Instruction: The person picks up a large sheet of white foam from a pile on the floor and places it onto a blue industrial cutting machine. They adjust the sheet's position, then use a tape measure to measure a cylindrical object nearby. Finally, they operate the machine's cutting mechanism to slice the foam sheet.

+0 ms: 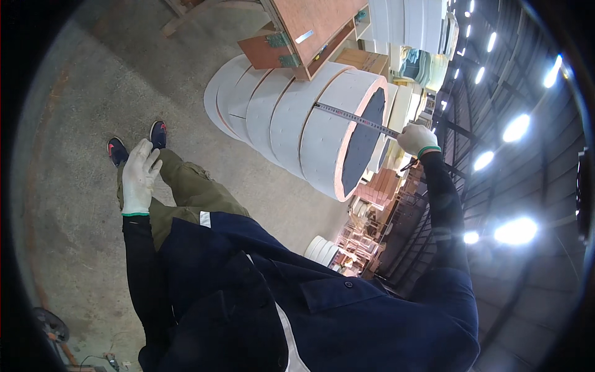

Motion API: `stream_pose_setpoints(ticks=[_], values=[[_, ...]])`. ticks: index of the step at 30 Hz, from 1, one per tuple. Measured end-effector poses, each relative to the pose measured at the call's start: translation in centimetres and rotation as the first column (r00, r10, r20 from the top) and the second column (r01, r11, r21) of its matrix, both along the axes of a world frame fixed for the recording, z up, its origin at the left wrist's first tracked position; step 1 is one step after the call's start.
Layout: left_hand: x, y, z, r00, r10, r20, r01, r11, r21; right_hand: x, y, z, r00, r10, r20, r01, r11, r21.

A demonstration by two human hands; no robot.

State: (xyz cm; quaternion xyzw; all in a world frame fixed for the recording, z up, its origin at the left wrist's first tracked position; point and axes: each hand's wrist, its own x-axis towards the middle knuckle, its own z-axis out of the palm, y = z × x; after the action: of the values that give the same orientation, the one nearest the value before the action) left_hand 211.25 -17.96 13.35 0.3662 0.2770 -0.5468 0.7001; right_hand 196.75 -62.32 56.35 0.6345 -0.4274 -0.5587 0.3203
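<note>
Tape measure (356, 118): runs along the upper side of the round padded stack (288, 127) and past its top edge to the right hand (417, 139); probably pulled straight so it lies close to the surface and reads easily.
Padded stack: upright ahead on the floor (80, 186), likely piled to raise its top within reach; a wooden bench (325, 25) is just beside it.
Right hand: raised, arm outstretched to the far right, gloved fingers clamped on the tape measure.
Left hand (137, 180): lowered at left near the trousers (204, 192), fingers extended, slightly apart, visibly holding nothing.

You get harsh glare from white ceiling lamps (516, 230) at right, soft shadow across the floor (74, 186), and black, bowed edges.
</note>
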Motion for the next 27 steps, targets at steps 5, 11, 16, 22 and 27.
stream_pose_setpoints(ticks=[5, 11, 16, 22, 27], values=[[-0.3, 0.3, -0.3, 1.0, -0.009, 0.018, 0.01, 1.0, -0.016, -0.6, -0.1, 0.1, 0.999, 0.035, -0.007, -0.035, 0.999, -0.001], [-0.5, 0.2, -0.5, 1.0, -0.008, 0.023, 0.008, 1.0, -0.023, -0.2, -0.2, 0.0, 0.999, 0.049, 0.011, -0.049, 0.999, -0.016], [-0.4, 0.1, -0.4, 0.999, -0.016, 0.03, 0.017, 1.0, -0.01, -0.9, -0.8, 0.1, 0.996, 0.087, 0.009, -0.086, 0.996, -0.009], [-0.1, -0.2, -0.1, 1.0, 0.0, 0.012, 0.0, 1.0, -0.005, -1.6, -0.9, 0.2, 0.992, 0.125, 0.014, -0.125, 0.992, 0.006], [-0.1, -0.2, -0.2, 1.0, -0.004, 0.01, 0.004, 1.0, -0.009, -1.3, -0.6, 0.2, 0.994, 0.106, 0.03, -0.106, 0.994, -0.007]])
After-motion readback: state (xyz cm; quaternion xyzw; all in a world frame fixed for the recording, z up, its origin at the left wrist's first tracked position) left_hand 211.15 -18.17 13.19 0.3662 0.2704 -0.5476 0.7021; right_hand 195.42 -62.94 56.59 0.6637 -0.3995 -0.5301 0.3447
